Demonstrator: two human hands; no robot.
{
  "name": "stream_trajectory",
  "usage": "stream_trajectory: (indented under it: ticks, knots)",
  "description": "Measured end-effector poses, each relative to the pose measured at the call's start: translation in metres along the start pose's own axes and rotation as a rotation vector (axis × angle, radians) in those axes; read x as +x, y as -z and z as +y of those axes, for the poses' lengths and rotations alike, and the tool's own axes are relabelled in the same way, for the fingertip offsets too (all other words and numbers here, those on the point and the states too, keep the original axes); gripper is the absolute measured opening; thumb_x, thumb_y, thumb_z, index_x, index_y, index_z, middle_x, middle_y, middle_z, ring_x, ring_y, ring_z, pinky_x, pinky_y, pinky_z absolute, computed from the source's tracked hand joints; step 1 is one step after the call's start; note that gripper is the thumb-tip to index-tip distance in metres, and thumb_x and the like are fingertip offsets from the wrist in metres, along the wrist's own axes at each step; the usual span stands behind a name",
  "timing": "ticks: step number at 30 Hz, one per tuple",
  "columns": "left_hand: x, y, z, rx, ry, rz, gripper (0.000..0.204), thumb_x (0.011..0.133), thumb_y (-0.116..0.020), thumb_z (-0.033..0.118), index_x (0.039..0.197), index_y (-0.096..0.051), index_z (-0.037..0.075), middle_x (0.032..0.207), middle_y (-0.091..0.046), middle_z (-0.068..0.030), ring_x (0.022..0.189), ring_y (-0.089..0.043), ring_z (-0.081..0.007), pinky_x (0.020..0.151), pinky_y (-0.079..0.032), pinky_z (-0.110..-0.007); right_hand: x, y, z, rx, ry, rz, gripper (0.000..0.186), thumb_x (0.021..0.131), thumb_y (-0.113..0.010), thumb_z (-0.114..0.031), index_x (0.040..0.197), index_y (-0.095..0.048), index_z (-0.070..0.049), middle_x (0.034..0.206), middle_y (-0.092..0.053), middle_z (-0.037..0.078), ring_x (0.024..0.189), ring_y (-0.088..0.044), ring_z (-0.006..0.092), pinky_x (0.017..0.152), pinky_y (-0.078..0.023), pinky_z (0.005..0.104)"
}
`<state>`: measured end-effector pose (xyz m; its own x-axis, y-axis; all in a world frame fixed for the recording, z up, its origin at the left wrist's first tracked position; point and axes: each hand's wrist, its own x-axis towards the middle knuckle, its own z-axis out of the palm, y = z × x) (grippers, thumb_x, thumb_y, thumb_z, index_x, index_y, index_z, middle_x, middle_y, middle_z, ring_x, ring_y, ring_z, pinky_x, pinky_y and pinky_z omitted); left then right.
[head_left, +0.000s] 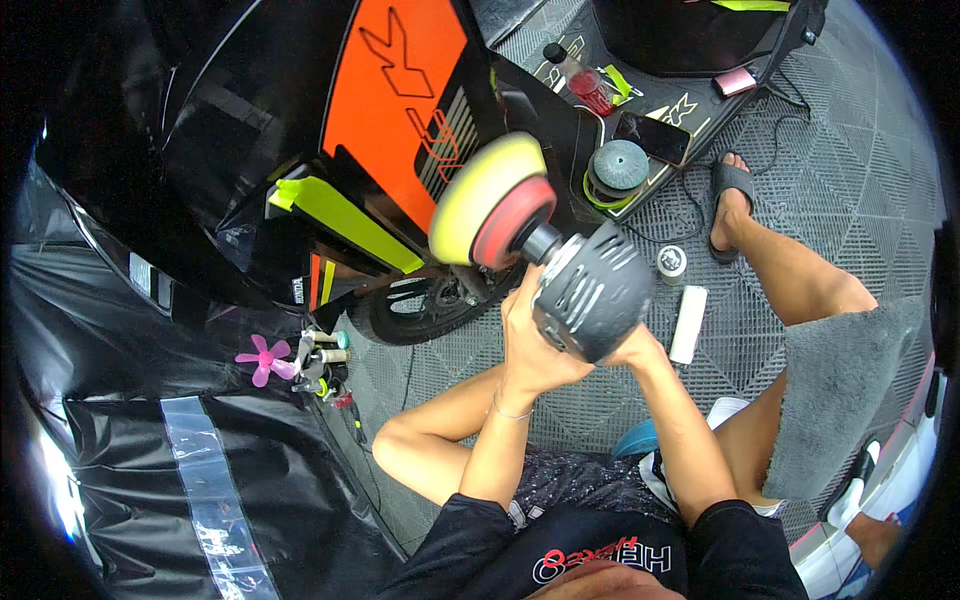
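A black power polisher [598, 295] is held up in front of me, its head tilted to the upper left. My left hand [540, 345] grips it from the left, close behind the neck. Most of my right hand [632, 347] is hidden behind the tool's body; what shows lies against its right lower side. The yellow foam pad [465, 205] on a red backing is blurred at its edge. It is close to the orange panel [385, 110] of a black motorcycle; from here I cannot tell whether they touch.
Right of the motorcycle, its dark footboard carries a red-liquid bottle [585, 82], a phone [650, 138] and a round grey pad [619, 165]. A small jar [671, 263] and white cylinder [688, 325] are on the grey tiles. A grey towel [840, 400] drapes my right leg. A pink fan [266, 360] is left.
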<state>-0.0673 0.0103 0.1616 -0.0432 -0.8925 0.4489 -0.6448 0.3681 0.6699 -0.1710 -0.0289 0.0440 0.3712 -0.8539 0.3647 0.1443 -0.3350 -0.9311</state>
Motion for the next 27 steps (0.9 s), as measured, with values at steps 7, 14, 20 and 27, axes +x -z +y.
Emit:
stream_trajectory:
  ticks: [7,14,20,27]
  knots:
    - [-0.048,-0.004,-0.062,-0.085,0.268,-0.072,0.07,0.06,-0.089,0.014,0.121,-0.058,0.0,0.099,-0.073,-0.0129,0.087,-0.073,-0.0225,0.081,-0.056,-0.035,-0.016,-0.045,0.066,0.151,-0.069,-0.057,0.046,0.056,-0.085,-0.034,0.088,-0.068,-0.006,0.084,-0.07,0.017,0.082,-0.069,0.0398,0.073,-0.054,0.0444]
    - [-0.014,-0.002,-0.025,-0.047,0.125,-0.033,0.067,0.057,-0.086,0.014,0.117,-0.06,0.001,0.098,-0.072,-0.0155,0.089,-0.074,-0.0303,0.082,-0.056,-0.037,0.002,-0.016,0.031,-0.112,0.142,-0.006,0.048,0.059,-0.084,-0.031,0.098,-0.069,-0.008,0.099,-0.072,0.014,0.094,-0.069,0.0364,0.084,-0.054,0.0422]
    - [0.027,0.003,0.028,-0.128,0.069,-0.098,0.082,0.06,-0.095,0.025,0.126,-0.058,-0.006,0.113,-0.072,-0.0166,0.102,-0.07,-0.0236,0.094,-0.053,-0.037,-0.001,0.027,-0.009,-0.047,-0.026,-0.027,0.071,0.062,-0.087,-0.033,0.124,-0.065,-0.009,0.129,-0.065,0.014,0.124,-0.059,0.0314,0.11,-0.041,0.045]
    - [0.005,-0.01,0.016,-0.032,0.048,0.064,0.063,0.063,-0.087,0.017,0.115,-0.057,0.001,0.095,-0.073,-0.0158,0.086,-0.074,-0.0289,0.08,-0.058,-0.038,-0.004,0.018,-0.007,0.011,-0.045,-0.118,0.066,0.065,-0.084,-0.036,0.123,-0.067,-0.01,0.131,-0.066,0.011,0.125,-0.058,0.0313,0.111,-0.041,0.0445]
